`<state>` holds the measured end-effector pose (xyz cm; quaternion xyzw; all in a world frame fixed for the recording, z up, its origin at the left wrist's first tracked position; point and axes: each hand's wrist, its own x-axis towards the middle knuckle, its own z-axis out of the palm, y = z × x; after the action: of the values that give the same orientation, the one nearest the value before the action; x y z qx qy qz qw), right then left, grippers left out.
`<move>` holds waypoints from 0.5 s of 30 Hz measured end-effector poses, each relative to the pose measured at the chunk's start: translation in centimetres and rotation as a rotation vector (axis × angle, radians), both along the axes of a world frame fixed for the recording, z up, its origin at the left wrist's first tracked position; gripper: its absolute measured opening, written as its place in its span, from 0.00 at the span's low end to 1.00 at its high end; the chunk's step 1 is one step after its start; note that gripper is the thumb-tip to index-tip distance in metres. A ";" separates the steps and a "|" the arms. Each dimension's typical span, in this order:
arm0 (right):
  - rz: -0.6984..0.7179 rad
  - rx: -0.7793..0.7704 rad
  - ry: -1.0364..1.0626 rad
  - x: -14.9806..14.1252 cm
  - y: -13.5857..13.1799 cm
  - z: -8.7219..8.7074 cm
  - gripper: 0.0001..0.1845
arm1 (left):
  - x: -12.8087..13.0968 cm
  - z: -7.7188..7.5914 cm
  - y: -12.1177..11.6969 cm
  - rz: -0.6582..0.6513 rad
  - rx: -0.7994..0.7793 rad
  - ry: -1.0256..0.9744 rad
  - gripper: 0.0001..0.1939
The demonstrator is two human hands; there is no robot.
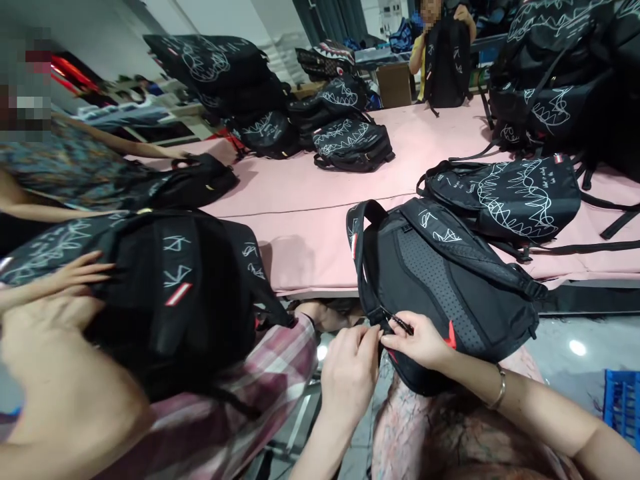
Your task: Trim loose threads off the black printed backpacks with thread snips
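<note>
A black backpack (435, 287) leans over the table's front edge onto my lap, its padded back and shoulder straps facing up. My left hand (353, 363) is closed at its lower left side, fingertips pinched beside the lower end of a strap (364, 280). What those fingertips hold is too small to make out. My right hand (417, 340) lies against the backpack's lower back panel, its fingers closed around a slim black pointed tool (400, 324). Both hands' fingertips nearly meet. A bit of red (452, 335) shows beside the right wrist; its kind is unclear.
Another black backpack with white scribbles (530, 200) lies behind on the pink table (300, 193). Stacked backpacks (550, 87) stand at right and far left. A co-worker's arm (60, 373) and backpack (175, 287) are close on my left. A blue crate (623, 403) stands at lower right.
</note>
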<state>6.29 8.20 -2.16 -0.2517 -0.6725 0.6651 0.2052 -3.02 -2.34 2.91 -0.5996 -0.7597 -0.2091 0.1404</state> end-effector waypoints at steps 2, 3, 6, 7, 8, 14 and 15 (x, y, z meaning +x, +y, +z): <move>-0.004 0.022 -0.010 0.1 0.0 -0.3 0.09 | -0.3 -0.1 0.5 -0.001 0.030 -0.241 0.10; -0.006 0.044 -0.015 0.2 0.1 -0.3 0.08 | -0.4 -0.2 0.7 0.014 0.048 -0.416 0.10; -0.016 0.112 -0.017 0.3 0.1 -0.2 0.07 | -0.5 -0.4 0.8 0.122 0.098 -1.054 0.12; -0.021 0.126 -0.016 0.4 0.1 -0.2 0.08 | -0.5 -0.4 0.8 0.163 0.111 -1.258 0.13; -0.023 0.135 -0.018 0.4 0.0 -0.2 0.08 | -0.4 -0.5 0.7 0.196 0.119 -1.436 0.14; -0.021 0.113 -0.034 0.2 -0.2 -0.6 0.08 | -0.2 -0.1 0.8 0.286 0.168 -1.844 0.17; -0.021 0.103 -0.039 0.1 -0.2 -0.7 0.08 | -0.2 0.0 0.9 0.296 0.180 -1.855 0.17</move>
<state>6.43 8.01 -2.89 -0.2607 -0.7073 0.6221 0.2115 -3.18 -1.45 2.94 -0.0781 -0.6176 -0.6408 -0.4492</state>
